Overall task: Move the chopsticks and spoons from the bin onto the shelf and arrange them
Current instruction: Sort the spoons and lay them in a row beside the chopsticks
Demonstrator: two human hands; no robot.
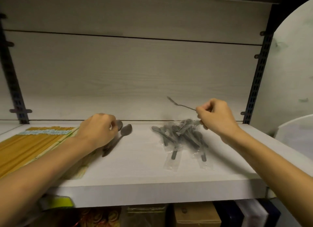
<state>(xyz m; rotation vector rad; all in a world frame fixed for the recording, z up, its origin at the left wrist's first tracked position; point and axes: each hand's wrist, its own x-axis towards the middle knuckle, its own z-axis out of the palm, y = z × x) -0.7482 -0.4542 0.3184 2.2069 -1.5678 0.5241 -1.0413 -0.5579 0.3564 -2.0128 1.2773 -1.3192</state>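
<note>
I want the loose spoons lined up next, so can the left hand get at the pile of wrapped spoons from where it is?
Probably yes. The left hand rests on two spoons, and only bare shelf lies between it and the pile. The right hand, holding a spoon, hovers over the pile's far side.

yellow chopsticks (28, 142) in paper sleeves, lined up side by side at the shelf's (144, 181) left end. two dark grey spoons (118, 137) lie parallel beside them, bowls toward the back wall. loose heap of grey spoons in clear wrappers (183, 138) right of centre, handles mostly pointing forward. one thin spoon (181, 105) raised above the heap, seen edge-on, blurred
</note>
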